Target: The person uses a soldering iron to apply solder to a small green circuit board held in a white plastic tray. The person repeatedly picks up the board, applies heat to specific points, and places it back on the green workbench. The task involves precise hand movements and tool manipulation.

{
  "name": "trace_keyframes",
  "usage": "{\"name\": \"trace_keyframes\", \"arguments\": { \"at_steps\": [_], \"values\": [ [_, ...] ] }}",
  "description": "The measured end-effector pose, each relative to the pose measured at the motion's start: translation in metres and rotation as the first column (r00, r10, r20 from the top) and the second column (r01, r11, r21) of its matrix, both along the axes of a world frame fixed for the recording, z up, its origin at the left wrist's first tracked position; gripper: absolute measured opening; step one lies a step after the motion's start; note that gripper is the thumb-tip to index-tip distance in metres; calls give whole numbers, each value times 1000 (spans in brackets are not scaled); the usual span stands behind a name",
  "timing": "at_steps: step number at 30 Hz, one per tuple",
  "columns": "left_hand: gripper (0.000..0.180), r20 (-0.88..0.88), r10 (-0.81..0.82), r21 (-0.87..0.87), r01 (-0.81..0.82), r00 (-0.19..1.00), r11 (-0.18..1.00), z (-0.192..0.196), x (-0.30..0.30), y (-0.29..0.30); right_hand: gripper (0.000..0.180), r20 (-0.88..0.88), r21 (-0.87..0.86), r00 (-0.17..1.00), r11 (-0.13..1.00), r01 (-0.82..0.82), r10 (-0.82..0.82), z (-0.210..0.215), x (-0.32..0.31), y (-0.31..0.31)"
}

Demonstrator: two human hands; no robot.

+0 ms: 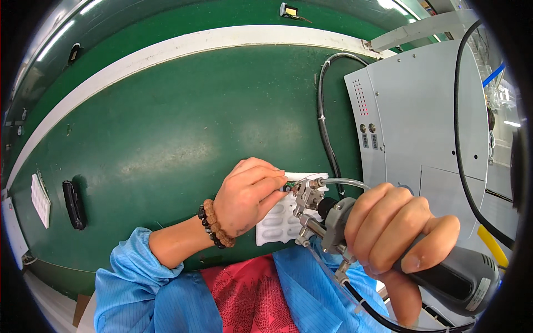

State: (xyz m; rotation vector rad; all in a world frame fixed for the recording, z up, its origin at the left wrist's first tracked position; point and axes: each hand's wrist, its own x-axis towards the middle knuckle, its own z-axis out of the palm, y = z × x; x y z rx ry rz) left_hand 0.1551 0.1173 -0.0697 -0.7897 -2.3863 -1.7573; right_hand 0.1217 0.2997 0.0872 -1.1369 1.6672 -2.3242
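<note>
Between the fingertips of my left hand (247, 194) is a small green circuit board (290, 184), only partly visible. A beaded bracelet circles that wrist. My right hand (391, 233) is wrapped round the dark grey body of an electric screwdriver (463, 275), which lies slanted with its metal head (308, 197) toward the left. That head meets the board at my left fingertips; its exact contact point is hidden. Under both lies a white moulded tray (268, 233) with oval pockets. A clear tube (345, 182) runs into the screwdriver's head.
A large grey machine box (416, 116) stands at the right, with a black hose (321, 105) along its left side. Far left on the green table (194, 100) lie a black case (74, 204) and a white pad (40, 201). A white rail (183, 47) crosses the back.
</note>
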Motion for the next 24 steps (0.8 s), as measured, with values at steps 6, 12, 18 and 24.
{"name": "trace_keyframes", "arguments": {
  "at_steps": [6, 12, 18, 24],
  "values": [
    [31, -13, -17, 9, 17, 1000, 1000, 3, -1, 1, 33, 18, -40, 994, 993, 108, -108, 2, 8, -8],
    [28, -23, 8, -11, -9, 1000, 1000, -1, 2, 2, 47, -164, -168, 968, 972, 165, -192, 23, 31, 31],
    [28, 0, 25, -28, -25, 1000, 999, 14, 1, 1, 58, -188, -76, 973, 990, 121, -133, 42, 39, 40],
    [27, 85, -2, -122, 12, 996, 992, 59, -22, -40, 60, -197, -125, 973, 987, 98, -122, 35, 34, 44]
  ]
}}
